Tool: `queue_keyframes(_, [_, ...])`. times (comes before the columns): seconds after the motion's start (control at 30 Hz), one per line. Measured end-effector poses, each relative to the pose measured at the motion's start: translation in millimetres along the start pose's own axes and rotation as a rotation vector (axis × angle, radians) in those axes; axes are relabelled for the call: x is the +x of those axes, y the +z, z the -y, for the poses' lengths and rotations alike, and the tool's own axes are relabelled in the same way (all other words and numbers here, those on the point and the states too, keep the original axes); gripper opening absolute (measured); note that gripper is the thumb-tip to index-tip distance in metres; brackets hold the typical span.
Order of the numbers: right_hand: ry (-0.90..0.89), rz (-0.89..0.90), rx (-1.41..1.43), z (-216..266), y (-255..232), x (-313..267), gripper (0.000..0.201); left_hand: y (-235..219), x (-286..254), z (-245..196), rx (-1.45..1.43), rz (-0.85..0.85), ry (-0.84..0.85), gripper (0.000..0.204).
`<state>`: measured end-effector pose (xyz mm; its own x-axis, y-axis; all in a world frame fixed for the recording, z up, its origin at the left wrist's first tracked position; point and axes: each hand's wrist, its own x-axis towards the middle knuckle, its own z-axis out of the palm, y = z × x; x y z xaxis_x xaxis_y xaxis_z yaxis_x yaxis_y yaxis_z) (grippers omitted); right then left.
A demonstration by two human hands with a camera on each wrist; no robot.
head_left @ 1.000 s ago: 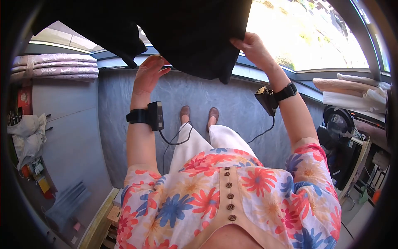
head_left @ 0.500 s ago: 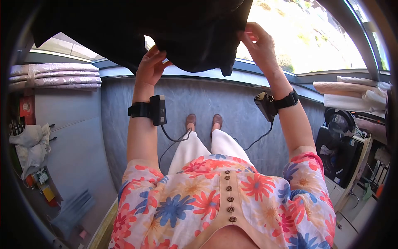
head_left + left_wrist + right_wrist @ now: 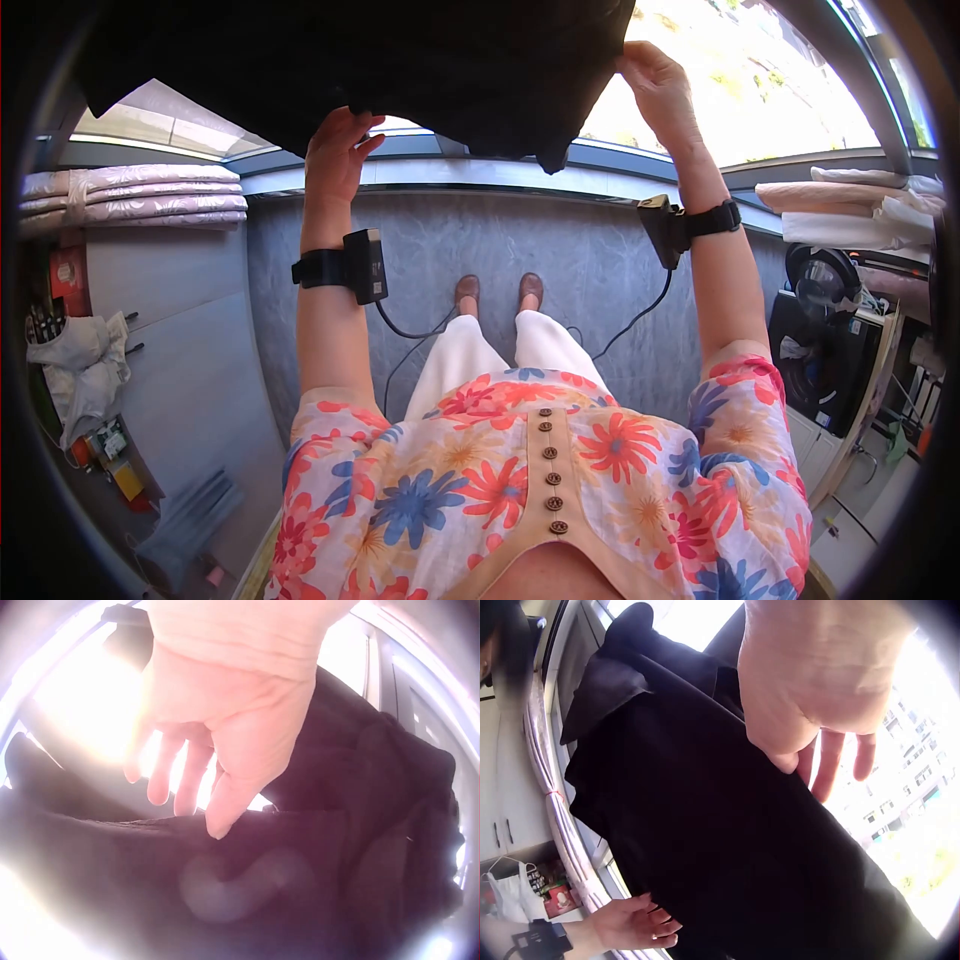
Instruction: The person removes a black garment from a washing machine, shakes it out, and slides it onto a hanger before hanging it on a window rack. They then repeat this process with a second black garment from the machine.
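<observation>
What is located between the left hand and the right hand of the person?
In the head view, the black garment spans the stretch between the left hand and the right hand; each hand is at its lower edge, against a bright window.

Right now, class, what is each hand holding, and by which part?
Both hold the black garment: the right hand grips its right edge, the left hand touches its lower hem; that grip is unclear.

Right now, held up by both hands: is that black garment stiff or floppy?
Probably floppy: the black garment sags and folds between the left hand and right hand. Likely light, since the fingers look loose. A corner droops, so it may slide.
</observation>
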<state>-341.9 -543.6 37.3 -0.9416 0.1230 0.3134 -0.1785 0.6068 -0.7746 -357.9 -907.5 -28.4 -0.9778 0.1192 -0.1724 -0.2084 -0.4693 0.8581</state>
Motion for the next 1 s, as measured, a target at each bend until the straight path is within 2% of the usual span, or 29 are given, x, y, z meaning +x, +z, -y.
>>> queue_keyframes(0.03, [0.000,-0.007,0.000,1,-1,0,0.015,1,1,-3,0.023,-0.038,0.015,0.010])
queue_keyframes(0.13, [0.017,-0.003,-0.193,12,-2,-7,0.014,2,4,-8,0.062,-0.007,0.003,0.009])
queue_keyframes(0.23, [0.004,0.003,-0.063,36,-13,-17,0.014,4,4,-6,0.098,0.019,-0.040,0.009])
queue_keyframes(0.3, [0.028,0.449,0.414,83,-17,-23,0.020,5,4,-7,0.115,0.028,-0.045,0.008])
queue_keyframes(0.37, [-0.255,0.666,0.514,120,-2,-21,0.029,2,5,-6,0.135,0.040,-0.057,0.008])
queue_keyframes(0.4, [-0.253,0.668,0.519,119,7,-19,0.029,0,7,-6,0.138,0.048,-0.052,0.008])
queue_keyframes(0.47, [0.139,0.652,0.797,105,29,-12,0.044,-8,9,-7,0.145,0.053,-0.048,0.008])
queue_keyframes(0.5, [0.326,0.743,0.425,66,50,-18,0.049,-12,9,-9,0.128,0.059,-0.037,0.009])
queue_keyframes(0.53, [0.499,0.808,0.039,8,73,-39,0.054,-13,10,-11,0.109,0.068,-0.022,0.009])
queue_keyframes(0.57, [-0.076,0.913,-0.585,-49,80,-66,0.059,-13,10,-17,0.104,0.072,-0.009,0.009])
queue_keyframes(0.6, [0.309,1.039,-0.665,-47,73,-74,0.061,-12,7,-23,0.155,0.048,-0.007,0.011])
queue_keyframes(0.63, [0.299,1.043,-0.675,-53,66,-69,0.061,-15,4,-25,0.201,0.012,-0.010,0.013])
queue_keyframes(0.7, [0.852,0.736,0.020,-62,55,-71,0.058,-28,5,-23,0.187,-0.004,-0.029,0.015])
queue_keyframes(0.73, [0.714,0.570,-0.041,-47,53,-59,0.057,-31,7,-24,0.181,-0.002,-0.039,0.016])
queue_keyframes(0.77, [0.452,0.499,-0.134,-60,54,-46,0.057,-29,7,-24,0.150,0.015,-0.027,0.016])
queue_keyframes(0.8, [0.364,0.444,-0.108,-45,53,-32,0.059,-27,7,-23,0.151,0.021,-0.029,0.016])
queue_keyframes(0.83, [0.324,0.400,-0.120,-23,57,-22,0.053,-25,7,-24,0.143,0.031,-0.034,0.014])
queue_keyframes(0.87, [0.246,0.371,-0.134,-24,66,-14,0.040,-23,7,-24,0.136,0.041,-0.039,0.013])
queue_keyframes(1.0, [0.240,0.316,-0.206,-27,81,-10,0.026,-23,6,-30,0.167,0.027,-0.037,0.011])
